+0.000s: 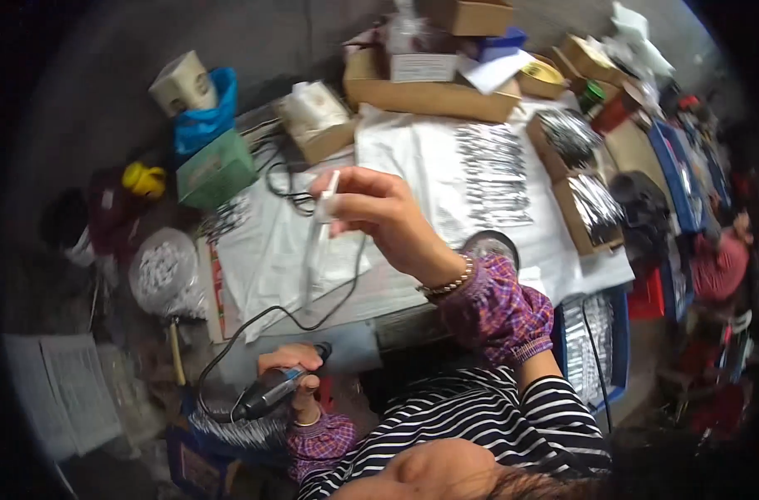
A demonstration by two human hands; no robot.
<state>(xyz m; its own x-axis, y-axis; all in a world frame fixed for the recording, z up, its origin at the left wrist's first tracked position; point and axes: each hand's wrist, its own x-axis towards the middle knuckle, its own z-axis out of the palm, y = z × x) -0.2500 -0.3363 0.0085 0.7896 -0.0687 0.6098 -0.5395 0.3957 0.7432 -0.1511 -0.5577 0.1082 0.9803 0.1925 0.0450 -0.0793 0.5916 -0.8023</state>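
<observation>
My left hand (292,358) is closed around a corded electric screwdriver-like tool (273,390), black and grey, low at the table's front edge. Its black cord (292,312) loops up over the white sheet. Higher up, over the table, my right hand (388,212) pinches a long slim piece (314,258) between thumb and fingers. A white part shows at its top end, while the lower shiny length hangs down, blurred, so its kind is unclear. Rows of slim shiny metal pieces (492,175) lie on the white sheet (413,158) to the right of that hand.
Open cardboard boxes (596,212) hold shiny pieces at the right. A blue crate (617,342) of similar pieces stands below. A clear bag of small white parts (164,271) and a green box (217,171) sit left. Another person (717,262) is at far right.
</observation>
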